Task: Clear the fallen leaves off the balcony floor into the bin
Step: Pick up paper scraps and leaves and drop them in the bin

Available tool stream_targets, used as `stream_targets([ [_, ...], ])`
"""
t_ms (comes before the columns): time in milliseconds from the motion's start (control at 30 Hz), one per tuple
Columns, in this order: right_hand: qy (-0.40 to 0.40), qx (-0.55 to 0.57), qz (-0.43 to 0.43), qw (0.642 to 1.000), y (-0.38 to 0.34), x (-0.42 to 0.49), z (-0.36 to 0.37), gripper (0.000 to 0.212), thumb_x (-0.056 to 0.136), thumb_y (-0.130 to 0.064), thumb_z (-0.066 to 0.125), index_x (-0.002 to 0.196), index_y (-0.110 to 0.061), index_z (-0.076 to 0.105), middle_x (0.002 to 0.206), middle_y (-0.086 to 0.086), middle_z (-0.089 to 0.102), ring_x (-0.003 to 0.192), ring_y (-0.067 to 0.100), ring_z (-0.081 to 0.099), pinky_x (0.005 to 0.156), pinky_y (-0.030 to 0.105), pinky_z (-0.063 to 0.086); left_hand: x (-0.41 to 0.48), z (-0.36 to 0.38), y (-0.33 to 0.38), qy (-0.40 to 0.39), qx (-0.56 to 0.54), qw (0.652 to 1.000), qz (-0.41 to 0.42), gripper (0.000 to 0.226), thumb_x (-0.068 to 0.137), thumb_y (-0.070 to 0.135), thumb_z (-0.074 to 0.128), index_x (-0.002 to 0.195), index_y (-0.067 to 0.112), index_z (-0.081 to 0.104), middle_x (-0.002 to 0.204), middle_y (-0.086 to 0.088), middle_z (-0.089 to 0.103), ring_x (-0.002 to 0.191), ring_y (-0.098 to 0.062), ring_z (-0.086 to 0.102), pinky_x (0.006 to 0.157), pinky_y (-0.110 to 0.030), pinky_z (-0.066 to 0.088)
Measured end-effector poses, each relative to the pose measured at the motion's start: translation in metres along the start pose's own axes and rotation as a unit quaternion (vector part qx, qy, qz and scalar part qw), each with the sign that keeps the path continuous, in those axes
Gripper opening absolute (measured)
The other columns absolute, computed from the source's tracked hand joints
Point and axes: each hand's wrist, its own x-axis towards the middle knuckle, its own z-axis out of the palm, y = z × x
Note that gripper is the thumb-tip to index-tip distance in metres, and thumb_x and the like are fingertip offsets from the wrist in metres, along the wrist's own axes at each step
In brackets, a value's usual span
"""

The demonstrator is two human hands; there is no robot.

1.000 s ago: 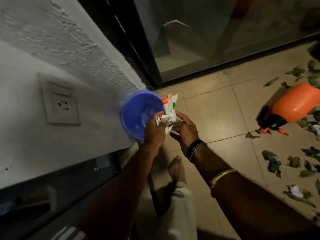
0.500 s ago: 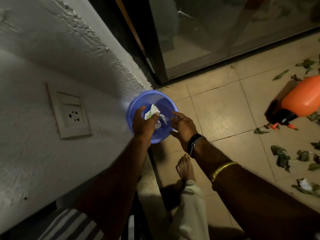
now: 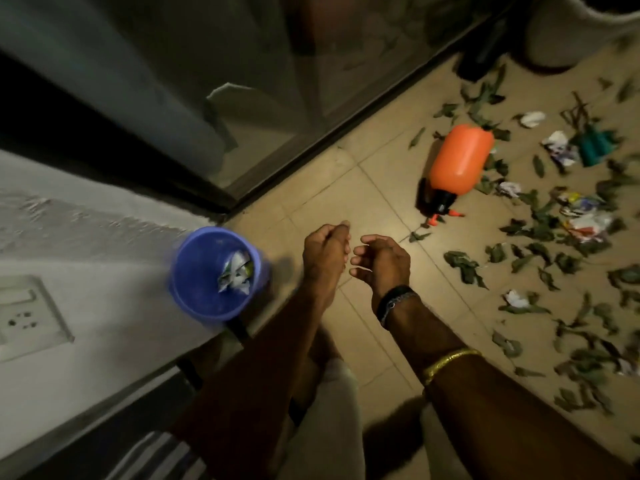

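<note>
A blue plastic bin (image 3: pixel 194 271) stands on the floor by the white wall, with crumpled paper (image 3: pixel 236 274) lying inside it. My left hand (image 3: pixel 323 252) hangs just right of the bin, fingers loosely curled and holding nothing. My right hand (image 3: pixel 382 261) is beside it, empty, fingers bent and apart. Several green fallen leaves (image 3: pixel 464 265) lie scattered over the tiled floor to the right, mixed with scraps of crumpled paper (image 3: pixel 516 298).
An orange spray bottle (image 3: pixel 457 162) lies on its side on the tiles. A glass sliding door (image 3: pixel 277 98) runs along the back. A wall socket (image 3: pixel 24 313) sits at left. A pale plant pot (image 3: pixel 571 32) stands at the top right, green-handled tools (image 3: pixel 594 147) below it.
The crumpled paper left my hands and now lies in the bin. Both hands drew back to the right of the bin, and the view swung right to show more leaves.
</note>
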Motion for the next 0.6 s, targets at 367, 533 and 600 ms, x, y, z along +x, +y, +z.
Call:
stream_targets([
  [367,0.129,0.104,-0.026,0.986,-0.076,0.032,-0.231,0.011,0.092,-0.009,0.057,0.087,-0.008,0.066,0.071,0.009,0.064,0.050,0.014,0.055,0.044,0.024,0.046,-0.080,0.239,-0.008,-0.160,0.070,0.984,-0.034,0.020,0.095,0.026,0.062,0.083,0.011,0.059,0.060,0.001,0.054,0.050,-0.012,0.045,0.045,-0.022,0.036],
  [533,0.175,0.123,-0.016,0.977,-0.094,0.044,-0.340,0.011,0.092,-0.008,0.059,0.085,-0.010,0.068,0.069,0.007,0.064,0.052,0.016,0.056,0.044,0.025,0.046,-0.114,0.339,-0.025,-0.201,0.109,0.971,-0.069,0.014,0.094,0.019,0.063,0.088,0.007,0.062,0.075,-0.012,0.061,0.064,-0.021,0.055,0.051,-0.027,0.043],
  [600,0.199,0.120,-0.014,0.973,-0.099,0.054,-0.379,0.010,0.091,-0.007,0.060,0.087,-0.009,0.069,0.071,0.008,0.064,0.052,0.017,0.057,0.046,0.027,0.048,-0.122,0.375,-0.032,-0.217,0.132,0.964,-0.080,0.009,0.093,0.016,0.061,0.090,0.008,0.064,0.079,-0.012,0.064,0.072,-0.025,0.059,0.058,-0.031,0.050],
])
